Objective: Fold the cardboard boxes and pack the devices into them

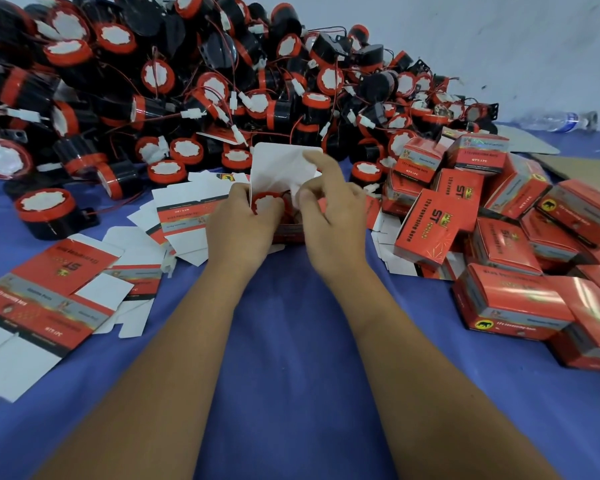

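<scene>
An open red cardboard box stands on the blue cloth at centre, its white lid flap raised. A black device with a red rim and white centre sits inside it. My left hand grips the box's left side, thumb against the device. My right hand holds the box's right side, fingers curled on the white inner flap, with the forefinger up on the raised lid. The box's lower body is hidden by both hands.
A big heap of black and red devices with wires fills the back. Flat unfolded boxes lie at left. Several closed red boxes are piled at right. A plastic bottle lies by the wall.
</scene>
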`<state>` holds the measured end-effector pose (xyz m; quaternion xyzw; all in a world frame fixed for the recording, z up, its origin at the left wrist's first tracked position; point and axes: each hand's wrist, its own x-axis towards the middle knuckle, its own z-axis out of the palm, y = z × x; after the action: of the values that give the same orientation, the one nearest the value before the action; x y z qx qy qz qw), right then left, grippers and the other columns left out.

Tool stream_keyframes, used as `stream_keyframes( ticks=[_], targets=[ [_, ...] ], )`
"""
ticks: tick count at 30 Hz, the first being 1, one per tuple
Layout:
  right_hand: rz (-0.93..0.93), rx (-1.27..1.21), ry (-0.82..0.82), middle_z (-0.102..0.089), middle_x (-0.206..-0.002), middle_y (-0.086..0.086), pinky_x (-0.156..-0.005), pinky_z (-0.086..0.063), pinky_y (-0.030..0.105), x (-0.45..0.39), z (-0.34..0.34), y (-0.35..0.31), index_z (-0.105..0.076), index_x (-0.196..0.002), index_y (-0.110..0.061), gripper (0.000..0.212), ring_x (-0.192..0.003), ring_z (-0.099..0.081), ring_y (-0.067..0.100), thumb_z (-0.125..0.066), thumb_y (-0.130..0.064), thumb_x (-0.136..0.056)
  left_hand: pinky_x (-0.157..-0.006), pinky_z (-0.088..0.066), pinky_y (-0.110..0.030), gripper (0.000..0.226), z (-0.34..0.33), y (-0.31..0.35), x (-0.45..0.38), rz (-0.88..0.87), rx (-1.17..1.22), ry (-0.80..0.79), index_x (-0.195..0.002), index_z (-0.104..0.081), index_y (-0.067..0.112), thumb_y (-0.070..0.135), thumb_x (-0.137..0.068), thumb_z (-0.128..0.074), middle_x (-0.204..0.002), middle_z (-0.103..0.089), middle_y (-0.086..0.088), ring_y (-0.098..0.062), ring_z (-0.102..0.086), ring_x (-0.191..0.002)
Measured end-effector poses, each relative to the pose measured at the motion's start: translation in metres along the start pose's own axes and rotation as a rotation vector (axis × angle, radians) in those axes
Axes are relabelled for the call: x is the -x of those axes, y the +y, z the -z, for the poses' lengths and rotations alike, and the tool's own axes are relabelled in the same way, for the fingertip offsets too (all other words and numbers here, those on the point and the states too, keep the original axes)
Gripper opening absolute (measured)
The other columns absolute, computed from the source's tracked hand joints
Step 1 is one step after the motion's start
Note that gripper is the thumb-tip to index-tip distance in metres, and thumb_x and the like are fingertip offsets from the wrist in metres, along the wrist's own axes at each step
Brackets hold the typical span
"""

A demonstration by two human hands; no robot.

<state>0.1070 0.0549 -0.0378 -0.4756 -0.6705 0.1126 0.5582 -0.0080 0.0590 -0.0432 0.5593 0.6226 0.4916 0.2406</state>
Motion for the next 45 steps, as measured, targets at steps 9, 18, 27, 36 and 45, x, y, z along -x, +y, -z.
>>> stream_keyframes(
  ticks=[9, 18, 27, 36, 45],
  targets=[
    [-0.147, -0.064, -0.093, -0.063, -0.088, -0.002, -0.082, -0.048, 0.024, -0.004, -0.005, 0.011, -0.057, -0.119, -0.013, 0.038, -0.092, -0.058, 0.015, -0.049, 0.009, -0.089, -0.095, -0.052, -0.055, 0.045, 0.007, 0.004, 0.002, 0.149, 0.355, -0.093, -0.116, -0.068, 0.018, 0.037, -0.096, -0.033, -0.108, -0.071, -0.010, -0.030, -0.066, -0.106],
    [-0.093, -0.029, -0.036, -0.061, -0.109, -0.003, -0.097, -0.047, 0.035, -0.010, 0.003, 0.018, -0.071, -0.110, -0.011, 0.040, -0.109, -0.057, 0.021, -0.065, 0.009, -0.076, -0.082, -0.053, -0.019, 0.040, 0.004, -0.006, -0.002, -0.139, 0.249, 0.078, -0.092, -0.067, 0.029, -0.009, -0.087, -0.054, -0.103, -0.068, 0.008, -0.001, -0.061, -0.098],
    [-0.293, -0.350, -0.363, -0.057, -0.115, -0.003, -0.080, -0.044, 0.008, -0.012, 0.023, 0.016, -0.075, -0.105, -0.010, 0.027, -0.106, -0.053, 0.002, -0.054, -0.006, -0.088, -0.058, -0.050, -0.010, 0.023, 0.019, -0.006, -0.010, 0.143, 0.531, 0.065, -0.086, -0.080, 0.029, 0.015, -0.090, -0.062, -0.108, -0.073, 0.007, -0.009, -0.070, -0.093],
    [-0.061, 0.036, -0.449, -0.052, -0.120, -0.007, -0.090, -0.033, 0.000, -0.011, 0.020, 0.024, -0.064, -0.130, -0.016, 0.052, -0.114, -0.046, 0.003, -0.081, -0.022, -0.081, -0.108, -0.033, -0.018, 0.048, 0.024, -0.010, 0.000, -0.307, -0.067, -0.119, -0.132, -0.064, 0.017, 0.002, -0.086, -0.060, -0.124, -0.048, 0.025, 0.004, -0.037, -0.125],
    [-0.014, 0.080, -0.260, -0.052, -0.096, -0.015, -0.081, -0.039, 0.004, -0.007, 0.005, 0.025, -0.073, -0.115, -0.015, 0.038, -0.088, -0.045, -0.012, -0.082, -0.017, -0.077, -0.107, -0.038, -0.015, 0.041, 0.033, -0.017, -0.006, -0.320, 0.003, -0.258, -0.127, -0.066, 0.024, 0.005, -0.091, -0.068, -0.137, -0.054, 0.018, 0.002, -0.046, -0.130]
  ],
)
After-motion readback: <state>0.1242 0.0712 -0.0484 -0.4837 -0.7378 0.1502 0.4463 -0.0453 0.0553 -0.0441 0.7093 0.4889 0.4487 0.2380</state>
